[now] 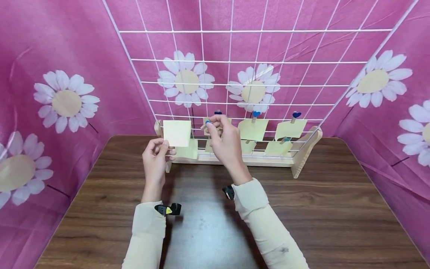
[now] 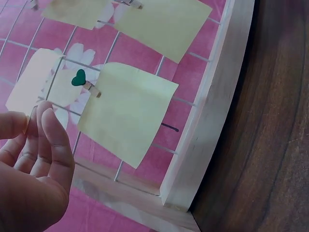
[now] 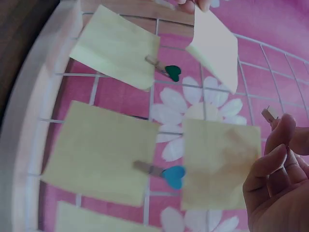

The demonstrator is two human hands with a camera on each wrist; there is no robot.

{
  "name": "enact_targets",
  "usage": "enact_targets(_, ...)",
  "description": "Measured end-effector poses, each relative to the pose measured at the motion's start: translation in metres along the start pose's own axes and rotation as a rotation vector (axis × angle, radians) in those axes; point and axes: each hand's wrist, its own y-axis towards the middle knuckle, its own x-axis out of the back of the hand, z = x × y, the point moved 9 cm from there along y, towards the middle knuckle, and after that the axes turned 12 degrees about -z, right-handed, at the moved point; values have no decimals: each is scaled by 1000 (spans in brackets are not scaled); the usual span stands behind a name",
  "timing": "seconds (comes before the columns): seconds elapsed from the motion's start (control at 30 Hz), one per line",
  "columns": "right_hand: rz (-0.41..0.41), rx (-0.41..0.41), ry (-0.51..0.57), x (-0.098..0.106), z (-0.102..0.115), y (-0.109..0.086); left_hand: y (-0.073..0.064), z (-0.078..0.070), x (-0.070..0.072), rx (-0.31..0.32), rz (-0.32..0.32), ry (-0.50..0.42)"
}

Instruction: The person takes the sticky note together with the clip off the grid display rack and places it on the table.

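Note:
My left hand (image 1: 154, 157) pinches the lower edge of a pale yellow paper note (image 1: 177, 132) between thumb and fingers, in front of the wire grid's lower left part. The note also shows in the left wrist view, to the left of a clipped note (image 2: 128, 111). My right hand (image 1: 226, 144), to the right of the held note, pinches a small wooden clothespin (image 1: 204, 126) with a blue tip. Its wooden end (image 3: 269, 115) sticks out past the fingertips in the right wrist view. Behind the right hand, a clipped note is partly hidden.
The white wire grid (image 1: 230, 61) stands in a wooden base (image 1: 268, 161) on a brown table (image 1: 319, 216). Two rows of notes hang low on it, including one note (image 1: 290, 129) under a dark blue heart clothespin (image 1: 296, 115). Pink flowered cloth (image 1: 111, 86) surrounds the table.

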Motion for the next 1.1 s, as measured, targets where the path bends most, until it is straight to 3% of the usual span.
enact_targets(0.5, -41, -282, 154, 33, -42, -18, -2, 9, 29, 45, -92, -47)
enact_targets(0.8, -30, -307, 92, 56, -33, -23, -1, 9, 42, 52, -123, -29)
enact_targets(1.1, -46, -380, 56, 77, -53, -27, 2, 11, 59, 74, -160, -49)
